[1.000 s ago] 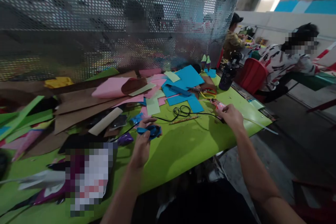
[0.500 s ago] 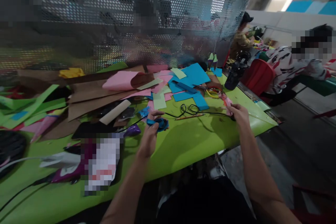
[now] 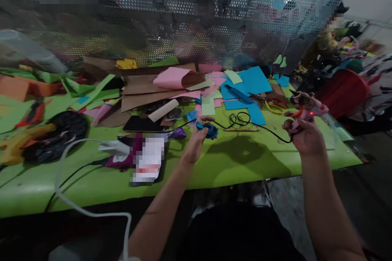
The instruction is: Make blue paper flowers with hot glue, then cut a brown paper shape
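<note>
My left hand, half-curled, pinches 1 curled blue foam-like piece near centre; my right hand wraps 1 pink plastic glue gun, right. Probably gluing step; next calls for steady aim.

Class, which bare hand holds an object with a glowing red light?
The right hand, gripping the red-lit pink tool; the left hand holds a curled blue piece.
</note>
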